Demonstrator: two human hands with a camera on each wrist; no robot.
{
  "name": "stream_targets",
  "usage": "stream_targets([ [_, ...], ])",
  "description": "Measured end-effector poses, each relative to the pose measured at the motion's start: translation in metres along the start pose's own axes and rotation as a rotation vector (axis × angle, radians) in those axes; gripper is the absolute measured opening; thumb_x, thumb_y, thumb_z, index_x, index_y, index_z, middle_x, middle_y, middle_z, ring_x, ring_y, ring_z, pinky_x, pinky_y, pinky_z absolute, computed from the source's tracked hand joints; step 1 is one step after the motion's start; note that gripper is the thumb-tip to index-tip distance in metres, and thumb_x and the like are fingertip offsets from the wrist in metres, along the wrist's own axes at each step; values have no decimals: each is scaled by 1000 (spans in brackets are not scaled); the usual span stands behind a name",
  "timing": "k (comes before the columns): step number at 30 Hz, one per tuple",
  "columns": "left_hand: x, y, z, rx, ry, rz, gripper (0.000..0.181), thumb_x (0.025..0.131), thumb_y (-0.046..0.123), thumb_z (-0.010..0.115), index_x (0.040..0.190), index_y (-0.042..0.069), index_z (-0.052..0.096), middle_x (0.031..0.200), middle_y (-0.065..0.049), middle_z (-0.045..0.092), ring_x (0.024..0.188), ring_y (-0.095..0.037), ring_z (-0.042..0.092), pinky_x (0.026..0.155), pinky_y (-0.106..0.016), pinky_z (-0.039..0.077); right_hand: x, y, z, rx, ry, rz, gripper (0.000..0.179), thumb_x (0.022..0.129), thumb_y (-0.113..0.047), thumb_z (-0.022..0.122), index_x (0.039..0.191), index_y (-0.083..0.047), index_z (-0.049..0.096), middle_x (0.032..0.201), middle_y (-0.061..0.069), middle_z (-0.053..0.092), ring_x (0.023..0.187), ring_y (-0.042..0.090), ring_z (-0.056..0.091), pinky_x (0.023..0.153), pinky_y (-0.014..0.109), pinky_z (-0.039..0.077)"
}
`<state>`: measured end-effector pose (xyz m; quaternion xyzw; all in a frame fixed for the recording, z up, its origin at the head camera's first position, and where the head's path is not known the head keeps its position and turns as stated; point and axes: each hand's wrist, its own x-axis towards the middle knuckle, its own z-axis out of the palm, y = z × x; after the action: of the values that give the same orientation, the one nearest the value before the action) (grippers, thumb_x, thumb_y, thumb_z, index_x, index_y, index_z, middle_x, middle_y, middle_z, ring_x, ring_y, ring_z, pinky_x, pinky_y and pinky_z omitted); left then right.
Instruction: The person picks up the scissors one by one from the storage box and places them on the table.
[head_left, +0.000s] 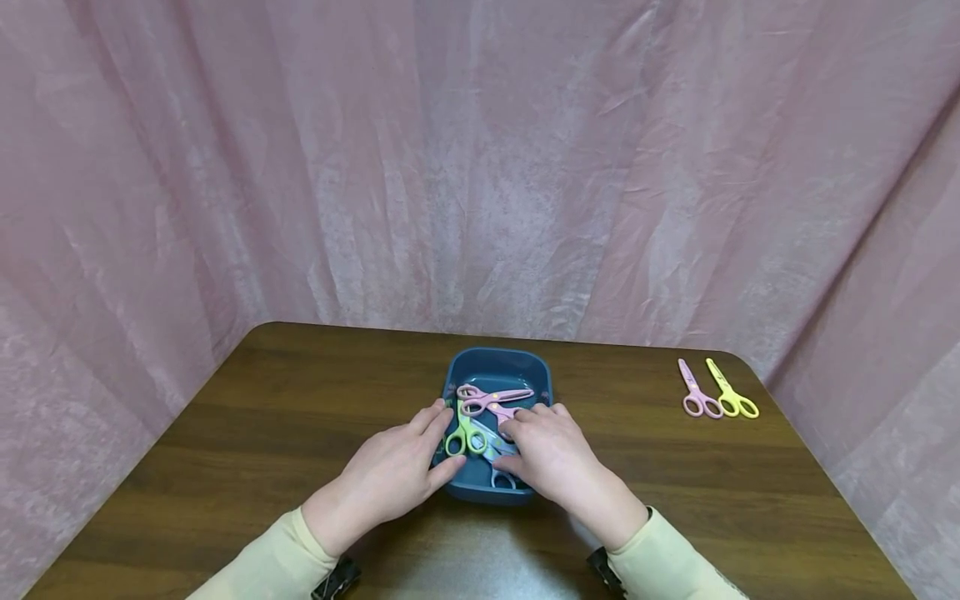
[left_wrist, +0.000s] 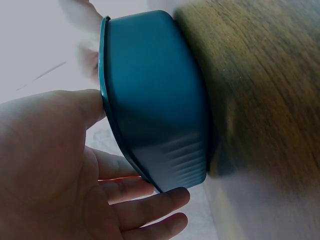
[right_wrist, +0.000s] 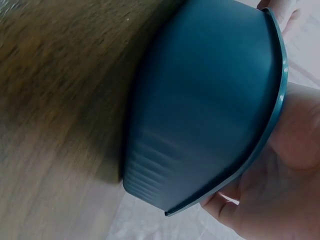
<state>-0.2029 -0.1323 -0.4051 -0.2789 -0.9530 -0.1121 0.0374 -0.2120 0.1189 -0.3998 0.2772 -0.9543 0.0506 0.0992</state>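
Note:
A dark blue plastic bin [head_left: 497, 495] stands on the table, holding several pairs of small scissors. Pink scissors [head_left: 495, 397] lie across green scissors [head_left: 467, 435], and light blue scissors [head_left: 503, 478] are nearer the front. My left hand [head_left: 397, 467] lies at the bin's left rim with its fingers loosely extended; in the left wrist view its thumb touches the rim. Over the right rim reaches my right hand [head_left: 555, 450], its thumb and bent index finger inside beside a second pink pair [head_left: 501, 411] and the light blue scissors. Whether those fingertips pinch anything is hidden.
At the back right of the brown wooden table [head_left: 300, 400] lie pink-purple scissors [head_left: 702, 403] and yellow scissors [head_left: 737, 403], side by side. A pink curtain [head_left: 480, 167] hangs behind the table and along both sides.

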Motion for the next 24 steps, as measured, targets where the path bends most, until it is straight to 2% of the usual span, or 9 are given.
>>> stream_targets([
  [5,1,0,0,7,-9,-2,73,111,53,63,161,1,54,165,-22,52,130,-39,70,102,-53,60,1,-2,-1,12,-48,-3,39,88,-49,94,100,-13,82,90,2,76,85,24,66,76,39,45],
  [11,-1,0,1,3,-1,-2,72,111,52,65,160,0,55,165,-22,52,129,-39,70,101,-52,61,3,-4,2,14,-99,-2,38,86,-49,95,96,-15,82,92,1,78,88,23,70,77,40,46],
  [17,1,0,1,-9,-26,-24,74,111,54,63,162,2,53,167,-20,50,131,-39,69,102,-54,60,7,-6,2,27,-161,10,35,85,-42,97,104,-14,86,95,0,79,88,21,71,77,38,45],
  [24,2,0,0,-12,-29,-26,74,111,54,63,163,2,53,167,-20,50,131,-39,69,102,-54,60,9,-6,2,30,-191,19,34,86,-38,98,108,-15,86,99,0,80,91,21,71,77,38,45],
])
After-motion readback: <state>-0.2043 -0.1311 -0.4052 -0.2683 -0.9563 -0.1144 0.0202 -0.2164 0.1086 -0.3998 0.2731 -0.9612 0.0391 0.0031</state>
